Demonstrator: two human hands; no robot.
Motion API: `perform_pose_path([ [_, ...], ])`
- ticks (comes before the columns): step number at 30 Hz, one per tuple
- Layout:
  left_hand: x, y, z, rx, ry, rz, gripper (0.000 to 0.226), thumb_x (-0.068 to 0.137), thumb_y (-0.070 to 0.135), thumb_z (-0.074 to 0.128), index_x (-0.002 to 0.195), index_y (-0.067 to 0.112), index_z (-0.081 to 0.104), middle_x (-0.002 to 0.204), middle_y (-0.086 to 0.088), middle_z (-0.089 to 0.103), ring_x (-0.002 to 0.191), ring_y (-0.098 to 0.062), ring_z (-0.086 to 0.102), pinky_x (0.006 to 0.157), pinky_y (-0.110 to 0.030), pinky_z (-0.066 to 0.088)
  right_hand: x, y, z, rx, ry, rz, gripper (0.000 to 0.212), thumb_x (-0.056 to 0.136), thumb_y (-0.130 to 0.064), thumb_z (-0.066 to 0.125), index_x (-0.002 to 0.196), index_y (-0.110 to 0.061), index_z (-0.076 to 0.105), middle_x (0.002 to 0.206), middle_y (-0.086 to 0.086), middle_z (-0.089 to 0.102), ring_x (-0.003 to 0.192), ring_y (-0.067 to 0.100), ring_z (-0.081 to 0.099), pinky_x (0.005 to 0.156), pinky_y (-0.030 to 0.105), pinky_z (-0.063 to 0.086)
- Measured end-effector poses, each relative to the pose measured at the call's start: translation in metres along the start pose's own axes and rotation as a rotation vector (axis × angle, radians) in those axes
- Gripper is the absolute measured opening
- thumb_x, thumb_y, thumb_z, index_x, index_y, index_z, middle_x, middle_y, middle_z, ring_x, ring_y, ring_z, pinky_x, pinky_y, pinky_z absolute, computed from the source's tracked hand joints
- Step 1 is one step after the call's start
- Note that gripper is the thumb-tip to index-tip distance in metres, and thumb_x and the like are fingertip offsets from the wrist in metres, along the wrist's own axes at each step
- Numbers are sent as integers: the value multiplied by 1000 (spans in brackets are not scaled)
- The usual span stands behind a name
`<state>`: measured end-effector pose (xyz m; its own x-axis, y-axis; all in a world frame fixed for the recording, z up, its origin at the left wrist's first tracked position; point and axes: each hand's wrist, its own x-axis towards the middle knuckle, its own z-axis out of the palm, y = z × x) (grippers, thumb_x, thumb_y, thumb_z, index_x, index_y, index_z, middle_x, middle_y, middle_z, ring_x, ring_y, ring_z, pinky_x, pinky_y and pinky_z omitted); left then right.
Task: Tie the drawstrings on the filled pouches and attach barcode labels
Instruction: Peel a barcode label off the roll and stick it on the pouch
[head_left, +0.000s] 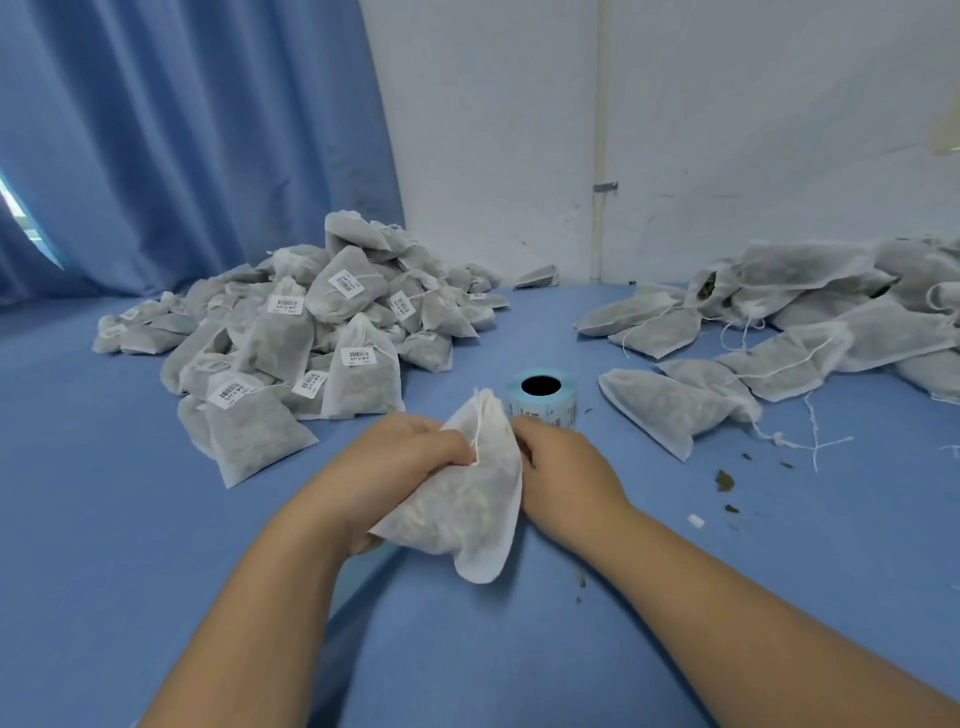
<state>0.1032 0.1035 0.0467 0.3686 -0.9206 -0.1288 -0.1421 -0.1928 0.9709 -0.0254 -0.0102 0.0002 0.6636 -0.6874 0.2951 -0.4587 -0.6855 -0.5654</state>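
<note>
Barcode labels (358, 357) on piled pouches (275, 345): code roughly "3FFUWT"; label roll (543, 406) print illegible.

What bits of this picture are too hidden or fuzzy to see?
Head view only:
Drawstring: tied or not, hidden where the left hand and right hand grip the pouch.
Label roll: lower part behind the right hand, print too small.
Labelled pile: barcodes blurred.
Unlabelled pile: cut off by right edge.

Labelled white fabric pouches (291, 332) are lying left on the blue-clothed table (104, 519), unlabelled pouches (789, 322) right. A paper label roll (543, 400) is standing between.
</note>
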Motion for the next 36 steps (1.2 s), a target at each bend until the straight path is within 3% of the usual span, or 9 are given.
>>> perform_pose_path([
  [8,-6,-1,-4,19,-17,-104,41,88,9,61,49,18,56,53,-2,50,44,-14,50,43,-19,38,-5,0,-7,174,21,28,18,97,-30,45,97,-23,62,92,-5,67,86,19,60,79,40,51],
  [13,-7,0,-6,-84,-16,-122,36,90,10,58,55,15,67,60,-5,58,50,-15,58,46,-19,43,-9,3,-8,260,54,49,16,92,-29,51,108,-27,53,81,-10,58,83,18,59,79,40,51],
  [19,-7,-2,-1,-385,-112,-165,21,71,14,60,74,13,80,81,-1,72,68,-11,70,59,-19,54,-13,3,-9,262,197,61,15,86,-24,57,91,-33,46,74,-14,56,71,5,55,66,28,48],
  [22,-4,-5,-2,-406,-90,-187,19,71,14,61,77,8,78,85,-10,68,73,-18,69,66,-25,55,-14,4,-8,186,158,39,5,84,-24,58,84,-27,55,81,-12,60,78,10,58,74,34,52],
  [26,-3,-3,3,-509,-135,-195,28,75,10,56,90,5,79,86,-9,72,72,-18,71,60,-24,57,-14,3,-6,192,123,51,6,86,-27,60,91,-25,61,89,-10,63,85,14,59,79,34,52],
  [31,-2,-3,6,-523,-160,-200,25,75,10,55,76,8,80,84,-6,73,73,-15,72,61,-23,57,-13,2,-5,193,131,69,11,88,-31,61,94,-22,65,90,-8,64,85,14,59,79,33,52],
  [36,-1,-1,9,-488,-201,-185,25,74,9,54,67,9,78,71,-2,70,61,-13,69,55,-20,53,-14,2,-6,176,129,74,12,88,-31,62,93,-23,69,87,-9,67,84,12,61,78,32,53],
])
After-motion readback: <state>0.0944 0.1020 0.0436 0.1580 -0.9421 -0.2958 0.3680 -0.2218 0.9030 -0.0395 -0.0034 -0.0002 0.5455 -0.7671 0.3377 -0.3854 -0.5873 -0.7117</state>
